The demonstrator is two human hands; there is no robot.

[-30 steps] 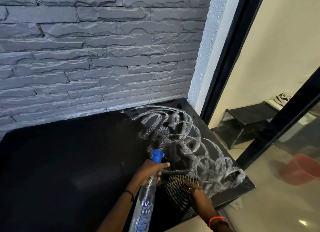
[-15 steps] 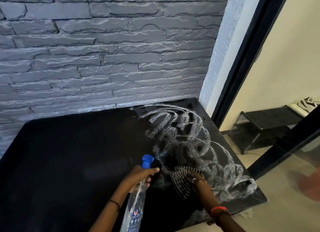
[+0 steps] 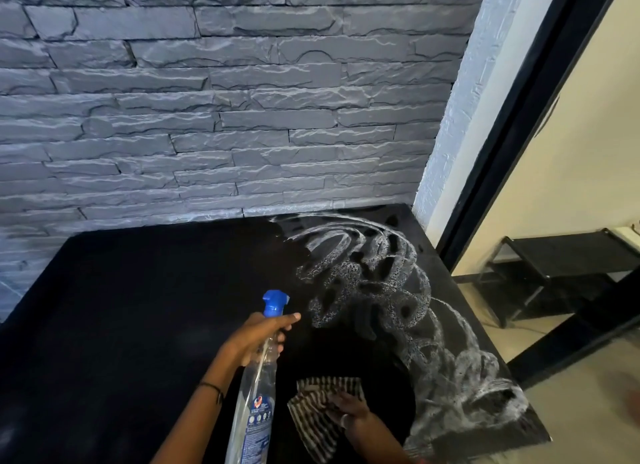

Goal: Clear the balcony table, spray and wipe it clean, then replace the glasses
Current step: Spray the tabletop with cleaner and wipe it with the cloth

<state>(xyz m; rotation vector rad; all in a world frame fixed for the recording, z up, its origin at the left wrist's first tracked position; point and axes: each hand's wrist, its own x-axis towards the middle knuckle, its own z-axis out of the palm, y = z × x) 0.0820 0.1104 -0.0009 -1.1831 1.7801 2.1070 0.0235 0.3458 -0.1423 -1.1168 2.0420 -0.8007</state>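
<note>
A black table [image 3: 145,318] fills the lower view, its right half streaked with white foam swirls [image 3: 381,283]. My left hand [image 3: 256,335] grips the neck of a clear spray bottle [image 3: 256,394] with a blue nozzle, held above the table's middle with the nozzle pointing away from me. My right hand [image 3: 349,411] presses a black-and-white striped cloth [image 3: 315,415] flat on the table near the front edge, with its fingers spread over the cloth. No glasses are in view.
A grey stone-clad wall [image 3: 207,117] runs along the table's far side. A black door frame [image 3: 526,124] stands at the right. Beyond it a low black shelf [image 3: 568,262] sits on a pale tiled floor.
My right hand has dragged the cloth back toward the front edge, leaving a dark wiped patch in the foam. The left hand and bottle have held roughly in place.
</note>
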